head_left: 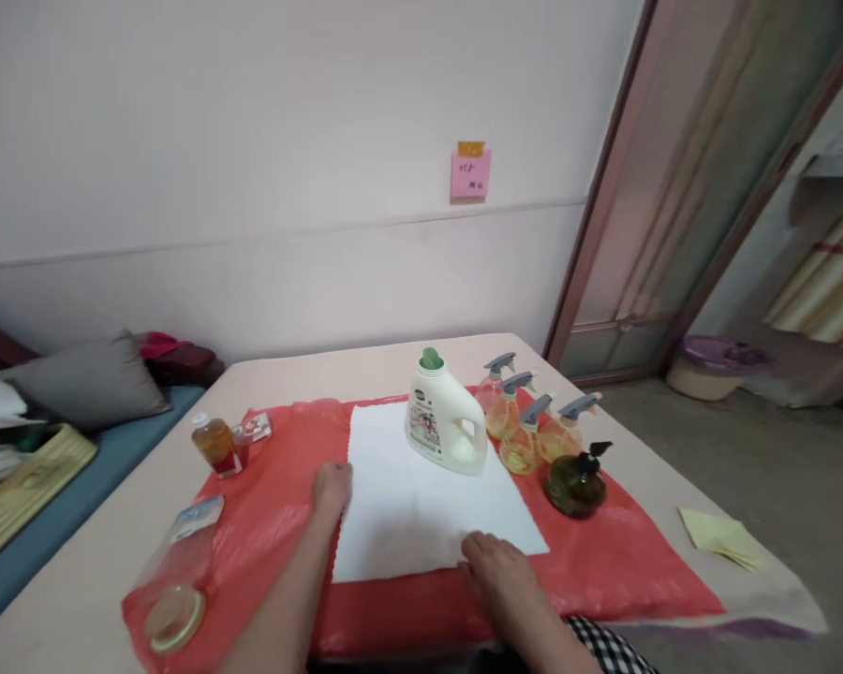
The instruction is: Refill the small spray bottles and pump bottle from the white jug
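Note:
A white sheet (421, 496) lies on a red plastic cover (273, 524) spread over the table (309, 370). My left hand (332, 490) rests on the sheet's left edge, knuckles up and fingers curled down. My right hand (500, 562) presses flat on the sheet's near right edge. A white detergent jug (444, 418) with a green cap stands on the far part of the sheet. To its right stand several small spray bottles (526, 426) of yellow liquid with grey triggers, and a dark green pump bottle (576, 482).
A small amber bottle (214, 445) and a small packet (254, 429) sit at the cover's far left. A clear container (175, 580) lies at the near left. Yellow notes (720, 538) lie at the table's right. A pink note (470, 173) is on the wall. Cushions (88, 379) lie left.

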`<state>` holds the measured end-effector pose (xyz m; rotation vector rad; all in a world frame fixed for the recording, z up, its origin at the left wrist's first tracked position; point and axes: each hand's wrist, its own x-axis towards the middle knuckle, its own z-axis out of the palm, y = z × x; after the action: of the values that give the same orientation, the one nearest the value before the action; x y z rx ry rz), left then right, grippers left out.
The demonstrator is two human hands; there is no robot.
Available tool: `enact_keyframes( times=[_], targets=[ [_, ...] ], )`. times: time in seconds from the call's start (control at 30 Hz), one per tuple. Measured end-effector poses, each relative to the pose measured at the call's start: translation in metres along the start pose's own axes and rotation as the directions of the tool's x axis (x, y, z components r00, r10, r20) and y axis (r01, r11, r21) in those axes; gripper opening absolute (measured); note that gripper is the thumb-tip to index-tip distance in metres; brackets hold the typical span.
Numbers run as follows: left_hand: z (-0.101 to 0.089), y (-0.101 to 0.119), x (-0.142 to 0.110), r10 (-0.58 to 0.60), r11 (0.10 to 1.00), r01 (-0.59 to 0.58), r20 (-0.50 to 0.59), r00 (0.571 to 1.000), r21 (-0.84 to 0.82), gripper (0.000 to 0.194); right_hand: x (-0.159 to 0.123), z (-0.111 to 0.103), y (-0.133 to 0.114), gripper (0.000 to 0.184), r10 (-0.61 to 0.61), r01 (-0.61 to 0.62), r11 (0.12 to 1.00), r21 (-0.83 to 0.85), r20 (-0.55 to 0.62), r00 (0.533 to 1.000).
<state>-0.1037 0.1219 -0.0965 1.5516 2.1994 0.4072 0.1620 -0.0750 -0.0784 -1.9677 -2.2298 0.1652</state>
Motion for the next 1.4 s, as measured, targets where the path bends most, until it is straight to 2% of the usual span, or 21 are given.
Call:
enact_keyframes(
  times=[0.1, 0.23, 0.5, 0.63, 0.8, 0.93, 1.07, 1.2, 1.3, 1.4],
  targets=[
    [0.009, 0.005, 0.018, -0.031, 0.998, 0.025, 0.095, 0.995, 0.065, 0.036, 0.026, 0.014, 0.004, 0.02, 0.045, -0.044, 0.999, -0.015, 0.045, 0.998],
    [0.014, 0.002, 0.025, -0.056, 0.989, 0.035, 0.143, 0.988, 0.144, 0.035, 0.027, 0.03, 0.008, 0.019, 0.063, -0.068, 0.997, 0.037, 0.128, 0.99],
    [0.011, 0.007, 0.022, -0.094, 0.984, 0.076, 0.111, 0.989, 0.163, 0.034, 0.033, 0.021, 0.007, 0.024, 0.077, -0.1, 0.99, 0.096, 0.219, 0.973],
    [0.006, 0.022, 0.046, -0.111, 0.981, 0.097, 0.079, 0.991, 0.166, 0.036, 0.037, 0.023, 0.01, 0.028, 0.077, -0.118, 0.985, 0.124, 0.293, 0.953],
    [0.008, 0.046, 0.084, -0.086, 0.979, 0.073, 0.062, 0.994, 0.193, 0.038, 0.042, 0.022, 0.009, 0.028, 0.086, -0.141, 0.978, 0.152, 0.32, 0.943],
    [0.016, 0.055, 0.093, -0.062, 0.974, 0.05, 0.051, 0.997, 0.221, 0.038, 0.045, 0.018, 0.008, 0.027, 0.095, -0.155, 0.974, 0.168, 0.321, 0.942],
    [0.016, 0.057, 0.083, -0.038, 0.971, 0.039, -0.008, 0.999, 0.236, 0.038, 0.046, 0.013, 0.007, 0.027, 0.107, -0.171, 0.969, 0.179, 0.322, 0.941],
    [-0.001, 0.06, 0.056, 0.044, 0.977, -0.032, -0.05, 0.998, 0.211, 0.035, 0.047, 0.008, 0.008, 0.027, 0.111, -0.175, 0.964, 0.199, 0.296, 0.949],
    [-0.016, 0.05, 0.013, 0.155, 0.973, -0.144, -0.047, 0.987, 0.182, 0.031, 0.048, 0.009, 0.009, 0.026, 0.113, -0.173, 0.962, 0.214, 0.266, 0.957],
    [-0.025, 0.014, -0.045, 0.232, 0.963, -0.225, -0.031, 0.972, 0.146, 0.034, 0.049, 0.012, 0.01, 0.027, 0.115, -0.167, 0.96, 0.226, 0.226, 0.967]
  ],
)
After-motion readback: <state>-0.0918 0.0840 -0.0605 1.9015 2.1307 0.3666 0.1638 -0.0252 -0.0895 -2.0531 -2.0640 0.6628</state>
